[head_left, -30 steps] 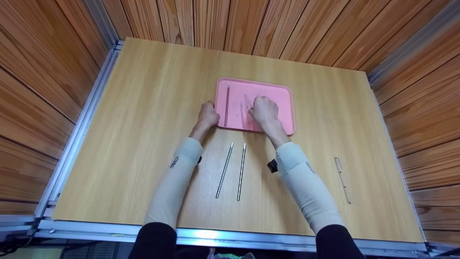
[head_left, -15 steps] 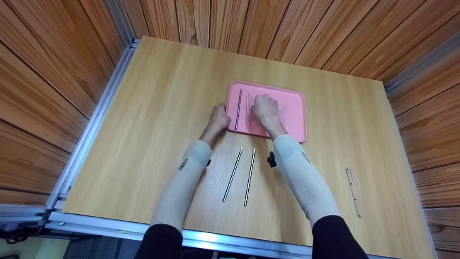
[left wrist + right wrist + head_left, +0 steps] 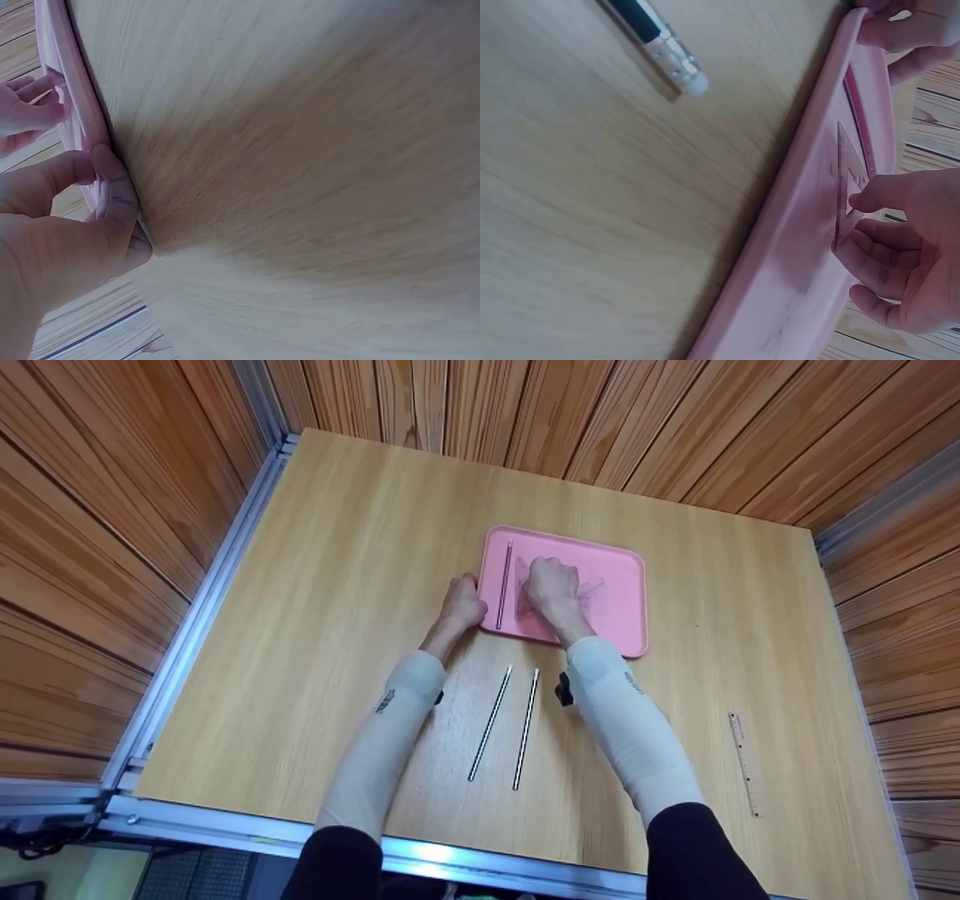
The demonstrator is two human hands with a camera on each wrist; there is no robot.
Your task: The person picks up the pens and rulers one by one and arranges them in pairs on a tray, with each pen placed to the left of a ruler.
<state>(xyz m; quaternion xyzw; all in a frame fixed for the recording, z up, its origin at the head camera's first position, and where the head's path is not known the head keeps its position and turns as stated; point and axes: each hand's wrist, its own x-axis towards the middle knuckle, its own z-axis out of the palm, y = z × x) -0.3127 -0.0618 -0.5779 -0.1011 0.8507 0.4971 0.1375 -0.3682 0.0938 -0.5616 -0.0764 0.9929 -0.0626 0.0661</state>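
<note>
The pink tray [image 3: 622,622] sits toward the back of the table. My left hand [image 3: 461,601] grips its near left corner; in the left wrist view the thumb and fingers [image 3: 112,169] pinch the rim. Over the tray, my right hand [image 3: 553,585] holds a clear set square [image 3: 843,169] between thumb and fingers, tilted up from the tray floor. A pencil [image 3: 504,585] lies lengthwise along the tray's left side, just left of the set square. Faint see-through markings [image 3: 592,589] show on the tray floor right of my right hand.
Two dark striped pencils [image 3: 490,724] lie on the table in front of the tray, between the forearms. A clear ruler [image 3: 744,765] is at the right. Wood-plank walls [image 3: 555,420] enclose the table, and a metal rail [image 3: 225,829] runs along its front edge.
The right hand has shifted left across the tray with the set square, nearer to the pencil there. The left hand keeps its grip on the corner. The head view has swung slightly.
</note>
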